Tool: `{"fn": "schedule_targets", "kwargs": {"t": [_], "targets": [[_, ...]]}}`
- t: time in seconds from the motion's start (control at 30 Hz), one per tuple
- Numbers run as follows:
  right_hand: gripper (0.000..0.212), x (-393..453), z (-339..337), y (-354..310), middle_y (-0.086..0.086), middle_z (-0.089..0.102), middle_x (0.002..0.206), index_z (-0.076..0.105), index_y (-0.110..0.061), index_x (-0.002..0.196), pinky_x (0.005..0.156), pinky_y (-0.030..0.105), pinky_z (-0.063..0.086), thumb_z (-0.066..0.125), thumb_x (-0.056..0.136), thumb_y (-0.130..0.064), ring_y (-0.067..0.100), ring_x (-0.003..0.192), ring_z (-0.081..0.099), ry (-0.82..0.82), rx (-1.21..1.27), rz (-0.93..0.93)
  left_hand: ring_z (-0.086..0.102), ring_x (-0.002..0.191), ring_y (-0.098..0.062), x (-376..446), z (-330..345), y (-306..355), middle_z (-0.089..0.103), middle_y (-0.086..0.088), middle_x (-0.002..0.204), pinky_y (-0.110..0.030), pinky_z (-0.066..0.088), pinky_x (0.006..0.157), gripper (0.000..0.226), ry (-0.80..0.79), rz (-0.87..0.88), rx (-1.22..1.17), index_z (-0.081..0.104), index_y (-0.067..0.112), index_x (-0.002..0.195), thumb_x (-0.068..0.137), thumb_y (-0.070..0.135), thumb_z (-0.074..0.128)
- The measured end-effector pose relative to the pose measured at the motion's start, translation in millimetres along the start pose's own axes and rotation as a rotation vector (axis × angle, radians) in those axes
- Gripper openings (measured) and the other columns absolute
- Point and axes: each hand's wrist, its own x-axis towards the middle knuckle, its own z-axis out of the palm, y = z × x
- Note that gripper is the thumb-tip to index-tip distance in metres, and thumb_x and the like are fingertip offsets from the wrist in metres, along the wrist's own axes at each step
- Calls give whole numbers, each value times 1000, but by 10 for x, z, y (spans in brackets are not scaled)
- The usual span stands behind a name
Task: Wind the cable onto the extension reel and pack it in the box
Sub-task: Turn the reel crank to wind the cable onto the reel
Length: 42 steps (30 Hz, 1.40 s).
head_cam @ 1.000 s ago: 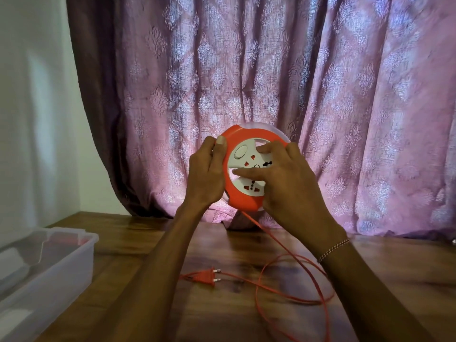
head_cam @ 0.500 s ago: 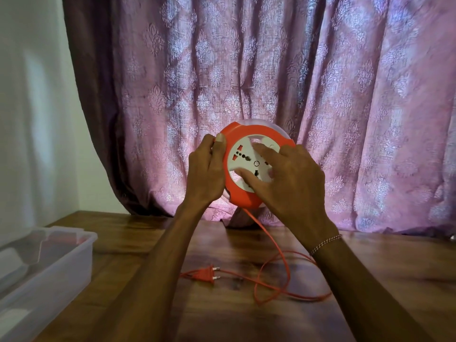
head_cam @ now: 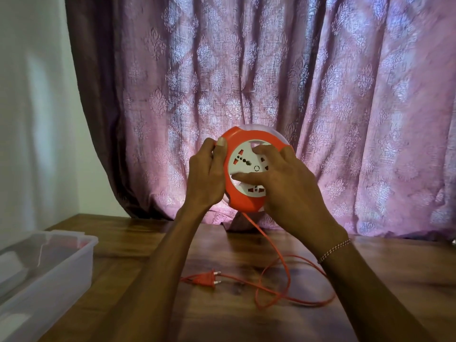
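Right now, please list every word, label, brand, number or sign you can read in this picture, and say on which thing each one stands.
No readable text anywhere in the picture.
Extension reel: the white socket face bears only a small embossed ring mark at its middle, no letters or numbers legible.
Plug and cable: no marking visible.
Clear plastic box: no label can be made out.
Curtain: woven ornament only, no writing.

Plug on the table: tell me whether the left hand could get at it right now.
Probably not yet: the left hand grips the reel. Once freed, the plug lies uncovered below.
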Motion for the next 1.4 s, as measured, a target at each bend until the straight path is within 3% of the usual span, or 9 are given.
{"fn": "schedule_targets", "kwargs": {"t": [0.17,0.27,0.37,0.5,0.57,0.7,0.9,1.27,1.4], "targets": [[60,-28,53,-22,10,53,122,58,-47,128,78,43,54,74,74,-26,31,114,55,124,76,102,62,67,-36,-15,20,8,63,-19,74,-56,52,60,57,-1,22,12,51,2,88,101,55,38],[60,-39,62,-65,7,59,117,46,-50,136,76,41,54,63,78,-53,32,101,63,137,114,282,54,58,-20,-30,46,17,57,-10,66,-55,48,58,54,-3,23,22,49,5,83,101,56,39],[71,-23,56,-82,1,73,106,48,-41,138,77,39,54,47,78,-78,32,96,67,201,126,396,57,64,-32,-36,52,15,58,-18,71,-56,48,61,52,0,27,22,49,2,84,104,50,39],[71,-14,24,-73,-1,76,96,52,-35,136,73,37,54,41,82,-79,30,91,69,207,85,363,57,72,-41,-29,37,25,60,-24,75,-56,48,63,51,8,21,8,50,0,87,105,46,39],[60,-5,-6,-55,-1,75,94,61,-31,128,69,33,52,49,85,-71,26,91,68,263,77,318,57,71,-40,-32,34,26,60,-24,76,-57,48,63,52,11,22,17,51,0,88,105,47,38],[16,2,-51,49,7,67,103,72,-18,101,66,38,52,71,85,-20,30,99,55,336,148,103,54,60,-26,-24,21,32,60,-20,73,-54,48,59,50,17,11,26,50,3,86,105,47,37],[53,17,-89,100,9,46,143,70,-35,114,93,47,47,69,73,-1,33,126,37,-17,231,-2,58,72,-41,-27,6,40,60,-22,74,-56,50,63,52,22,20,22,49,-1,86,105,46,38],[55,-17,21,24,11,57,114,58,-47,128,82,42,50,66,76,-29,33,109,54,97,56,91,58,61,-27,-32,40,12,60,-16,68,-52,48,58,49,0,52,47,50,3,85,105,46,39],[64,-8,45,-29,2,73,101,52,-43,134,72,36,53,54,76,-71,31,95,67,198,92,327,45,55,-7,-29,47,20,50,2,61,-46,41,57,42,19,53,56,46,13,78,106,44,40]]}}
